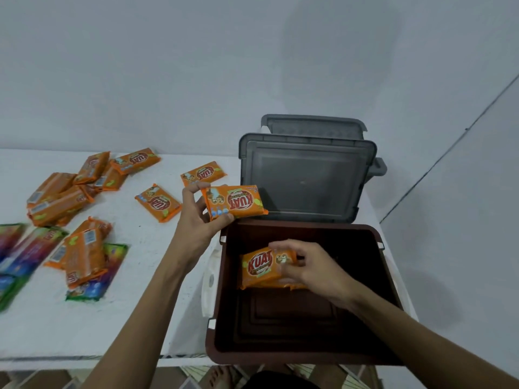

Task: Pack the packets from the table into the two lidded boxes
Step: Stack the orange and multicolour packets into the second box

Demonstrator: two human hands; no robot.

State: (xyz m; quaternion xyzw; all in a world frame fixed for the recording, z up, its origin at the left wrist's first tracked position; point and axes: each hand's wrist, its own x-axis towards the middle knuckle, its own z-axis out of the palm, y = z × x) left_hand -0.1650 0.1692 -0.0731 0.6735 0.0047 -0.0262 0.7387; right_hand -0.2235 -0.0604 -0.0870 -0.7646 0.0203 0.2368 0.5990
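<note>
A dark brown box [389, 279] stands open at the table's right end, its grey lid [307, 175] raised behind it. A second grey lid [311, 126] shows farther back. My left hand [196, 220] grips an orange KUAT packet [237, 202] above the box's far left corner. Inside the box, my right hand [311, 266] holds another orange packet [259, 269], which lies on more orange packets on the box floor. Several orange packets [158, 203] lie loose on the white table [140, 304] to the left.
Piles of orange packets [59, 200] sit at the table's left, with multicoloured packets [31, 248] along the left edge. A white wall runs behind the table. The front table edge and floor tiles show at the bottom, with a foot [219, 376] below.
</note>
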